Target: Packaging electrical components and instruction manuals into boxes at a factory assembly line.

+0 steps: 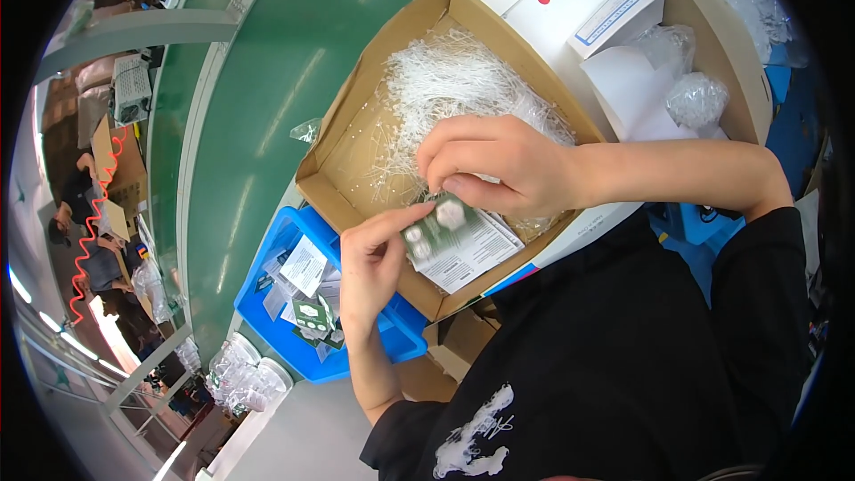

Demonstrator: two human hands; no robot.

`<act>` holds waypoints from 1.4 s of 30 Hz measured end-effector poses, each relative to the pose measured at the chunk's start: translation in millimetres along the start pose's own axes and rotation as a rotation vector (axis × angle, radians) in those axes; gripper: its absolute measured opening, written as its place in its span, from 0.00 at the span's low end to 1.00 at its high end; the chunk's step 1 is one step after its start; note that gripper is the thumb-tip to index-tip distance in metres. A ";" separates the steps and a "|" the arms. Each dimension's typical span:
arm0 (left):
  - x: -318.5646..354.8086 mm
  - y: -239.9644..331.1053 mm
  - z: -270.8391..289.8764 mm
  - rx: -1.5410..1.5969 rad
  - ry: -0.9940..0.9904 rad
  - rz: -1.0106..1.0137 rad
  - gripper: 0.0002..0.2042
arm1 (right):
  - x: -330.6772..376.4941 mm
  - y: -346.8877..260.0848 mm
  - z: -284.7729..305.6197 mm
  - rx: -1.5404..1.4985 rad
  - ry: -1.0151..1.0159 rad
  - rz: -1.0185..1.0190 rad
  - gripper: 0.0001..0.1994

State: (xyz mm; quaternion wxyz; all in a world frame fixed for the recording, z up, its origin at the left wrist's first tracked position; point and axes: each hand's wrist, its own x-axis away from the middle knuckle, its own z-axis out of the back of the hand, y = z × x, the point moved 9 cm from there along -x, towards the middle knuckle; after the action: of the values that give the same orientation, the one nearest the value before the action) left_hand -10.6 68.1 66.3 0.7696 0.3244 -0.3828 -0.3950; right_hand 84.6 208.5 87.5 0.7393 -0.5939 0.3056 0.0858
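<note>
A green and white printed packet (454,236) lies tilted over the near side of a shallow cardboard box (343,147). My left hand (367,263) holds it by its left edge, index finger stretched along the top corner. My right hand (503,165) is closed in a pinch at the packet's top edge, close to the left fingertip; whatever is between its fingertips is too small to make out. Beneath and behind the hands, a heap of thin white plastic strands (454,71), which look like tag loops, fills much of the box.
A blue bin (258,289) holding several similar packets stands left of the box. At the upper right, an open carton (726,44) contains clear plastic bags and paper. A green surface (267,107) stretches behind. Other people work at the far left.
</note>
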 end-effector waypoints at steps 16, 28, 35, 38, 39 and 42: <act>5.4 -14.0 0.5 0.575 0.069 0.050 0.19 | 7.7 -0.3 -14.9 0.212 -0.165 0.027 0.07; 6.8 -1.1 18.3 0.288 0.399 0.086 0.09 | 7.2 10.9 -3.3 0.216 -0.060 -0.124 0.06; 14.0 13.1 15.7 0.026 0.427 -0.065 0.12 | 7.5 21.6 -1.8 0.164 -0.060 -0.267 0.03; 15.3 21.8 15.9 -0.060 0.452 -0.153 0.11 | 8.6 23.7 -1.1 0.159 -0.061 -0.297 0.03; 15.8 24.4 14.6 -0.097 0.449 -0.168 0.11 | 9.0 24.4 -0.8 0.157 -0.061 -0.308 0.03; 16.7 30.5 11.4 -0.154 0.444 -0.220 0.12 | 9.7 26.5 -0.6 0.134 -0.054 -0.334 0.04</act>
State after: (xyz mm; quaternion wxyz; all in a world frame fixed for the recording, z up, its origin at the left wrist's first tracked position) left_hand -2.7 66.1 102.0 0.8096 0.3833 -0.1358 -0.4233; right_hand 79.2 213.1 60.1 0.7892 -0.5832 0.1876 -0.0429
